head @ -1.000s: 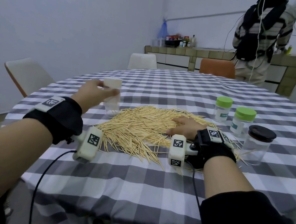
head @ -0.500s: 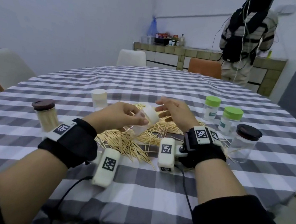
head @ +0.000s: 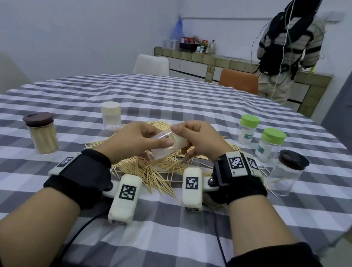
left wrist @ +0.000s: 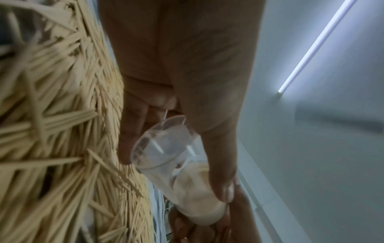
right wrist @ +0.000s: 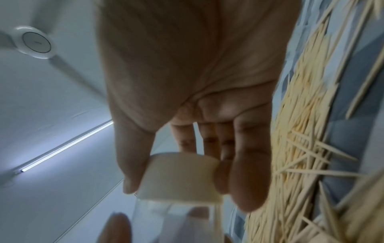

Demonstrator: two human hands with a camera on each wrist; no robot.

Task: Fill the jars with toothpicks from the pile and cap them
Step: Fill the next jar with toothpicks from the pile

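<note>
A small clear jar (head: 160, 146) (left wrist: 164, 152) with a cream cap (head: 179, 141) (right wrist: 178, 177) is held tilted above the toothpick pile (head: 151, 170) (left wrist: 51, 131) (right wrist: 301, 131). My left hand (head: 139, 140) grips the clear body, thumb on top. My right hand (head: 196, 138) pinches the cream cap between thumb and fingers (right wrist: 247, 180). The jar looks empty. At the left stands a dark-capped jar (head: 41, 133) packed with toothpicks. Another cream-capped jar (head: 110, 115) stands behind the pile.
Two green-capped bottles (head: 248, 129) (head: 270, 144) and a dark-capped clear jar (head: 287, 173) stand at the right on the checked tablecloth (head: 174, 98). Chairs ring the far side, and a person (head: 288, 47) stands at a counter in the back right.
My left hand lifted the cream-capped jar from the far left of the pile and brought it over the middle. My right hand rose off the toothpicks and took hold of its cap.
</note>
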